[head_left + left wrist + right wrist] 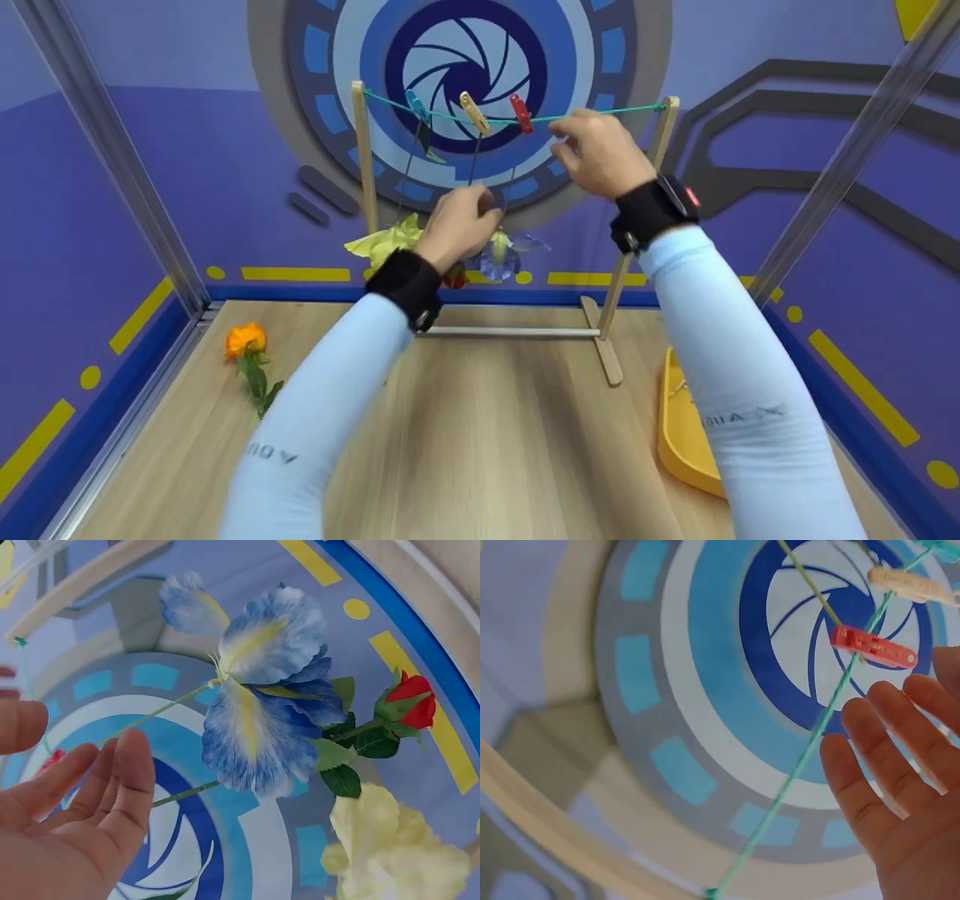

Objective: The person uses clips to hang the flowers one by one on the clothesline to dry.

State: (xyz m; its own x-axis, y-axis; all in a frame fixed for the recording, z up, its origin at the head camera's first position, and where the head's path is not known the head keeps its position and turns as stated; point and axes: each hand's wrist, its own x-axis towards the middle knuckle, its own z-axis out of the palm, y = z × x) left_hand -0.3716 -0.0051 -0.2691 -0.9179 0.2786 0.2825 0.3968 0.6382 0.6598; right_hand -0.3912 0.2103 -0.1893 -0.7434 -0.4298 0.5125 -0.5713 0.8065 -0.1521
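Beside the red clothespin (521, 114), my right hand (604, 150) is raised with relaxed fingers, holding nothing. That clothespin grips the stem of a blue iris (262, 720) on a green cord (802, 754). My left hand (461, 225) is lower, its loosely bent fingers close to the iris stem and nothing between them. A red rose (416, 701) and a pale yellow flower (386, 241) also hang head down. A wooden clothespin (475, 114) and a blue clothespin (418, 106) hold stems on the cord; in the head view, my left hand partly hides the flowers.
The cord runs between two wooden posts (364, 150) of a stand, joined low by a pale rod (517, 331). An orange flower (246, 341) with leaves lies at the table's left. A yellow tray (690, 476) sits at the right, partly behind my right forearm.
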